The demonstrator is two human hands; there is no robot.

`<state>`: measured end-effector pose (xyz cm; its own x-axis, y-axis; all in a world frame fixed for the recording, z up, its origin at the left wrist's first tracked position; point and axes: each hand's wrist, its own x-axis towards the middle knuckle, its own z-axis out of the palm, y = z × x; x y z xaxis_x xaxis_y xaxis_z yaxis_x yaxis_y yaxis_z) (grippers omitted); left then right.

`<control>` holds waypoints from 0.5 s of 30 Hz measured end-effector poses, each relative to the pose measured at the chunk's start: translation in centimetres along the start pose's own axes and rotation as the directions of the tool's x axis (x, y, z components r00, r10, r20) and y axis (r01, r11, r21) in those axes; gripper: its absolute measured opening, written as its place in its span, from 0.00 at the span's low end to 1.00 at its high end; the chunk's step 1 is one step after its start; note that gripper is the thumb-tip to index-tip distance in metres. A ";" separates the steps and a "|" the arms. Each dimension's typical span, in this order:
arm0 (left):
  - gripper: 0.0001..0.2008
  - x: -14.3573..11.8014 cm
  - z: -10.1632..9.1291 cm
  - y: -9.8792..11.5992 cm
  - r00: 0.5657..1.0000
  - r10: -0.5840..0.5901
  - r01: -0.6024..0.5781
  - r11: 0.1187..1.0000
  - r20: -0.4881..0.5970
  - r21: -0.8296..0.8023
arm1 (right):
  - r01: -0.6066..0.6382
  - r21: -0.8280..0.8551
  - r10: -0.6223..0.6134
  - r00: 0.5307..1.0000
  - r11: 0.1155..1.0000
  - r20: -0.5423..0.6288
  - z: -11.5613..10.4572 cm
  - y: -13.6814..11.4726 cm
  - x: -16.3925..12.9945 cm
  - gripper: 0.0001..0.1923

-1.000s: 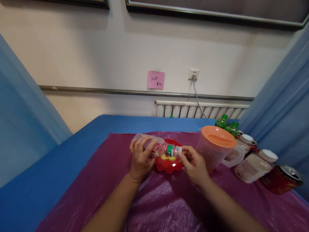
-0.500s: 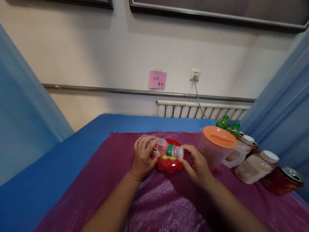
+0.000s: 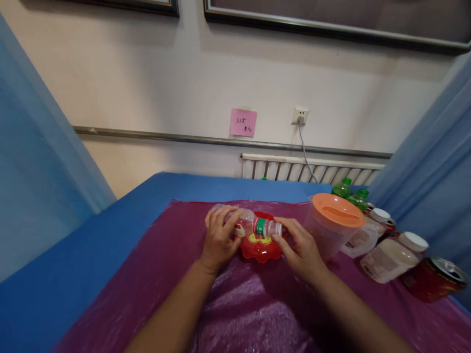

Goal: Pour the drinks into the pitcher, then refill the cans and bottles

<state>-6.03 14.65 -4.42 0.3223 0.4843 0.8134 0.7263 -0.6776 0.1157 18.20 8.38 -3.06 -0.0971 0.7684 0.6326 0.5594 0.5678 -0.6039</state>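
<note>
Over the red dish (image 3: 260, 247), head cam: small clear bottle (image 3: 248, 226) held on its side, neck w/ green band pointing to the person's right. Left hand (image 3: 220, 239) wraps the body, fingers curled over the top, thumb under. Right hand (image 3: 302, 249) has fingertips pinched on the white cap (image 3: 276, 228) at the neck end. So bottle spans btwn both grips, body in left palm, cap at right fingertips, just above the dish & purple sheet (image 3: 235, 304).

Risks, my read: bottle is horizontal, so if the cap comes loose the contents could run out past the dish edge onto the sheet. A hard squeeze by left hand on thin plastic could push liquid out. Right elbow swing could knock the orange-lidded pitcher (image 3: 333, 226) just beside it.
</note>
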 end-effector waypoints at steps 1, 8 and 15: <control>0.28 -0.1 0.1 -0.2 1.000 -0.029 0.029 1.000 0.006 0.000 | 0.020 -0.005 -0.020 0.999 1.000 -0.027 -0.2 0.1 0.0 0.17; 0.30 -0.2 1.4 -2.4 0.861 -0.453 0.421 0.890 -0.231 -0.176 | -0.097 0.115 0.105 0.993 0.989 -0.063 1.2 -1.9 -1.0 0.15; 0.34 0.7 0.0 -4.2 0.633 -0.647 0.538 0.763 -0.425 -0.359 | -0.006 -0.191 0.084 0.912 0.981 0.403 7.6 -6.1 0.7 0.08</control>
<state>-8.88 17.87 -4.36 -0.5235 0.5098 0.6827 0.5095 -0.4549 0.7304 8.41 7.68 -2.63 -0.3730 0.8668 0.3309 0.7071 0.4965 -0.5035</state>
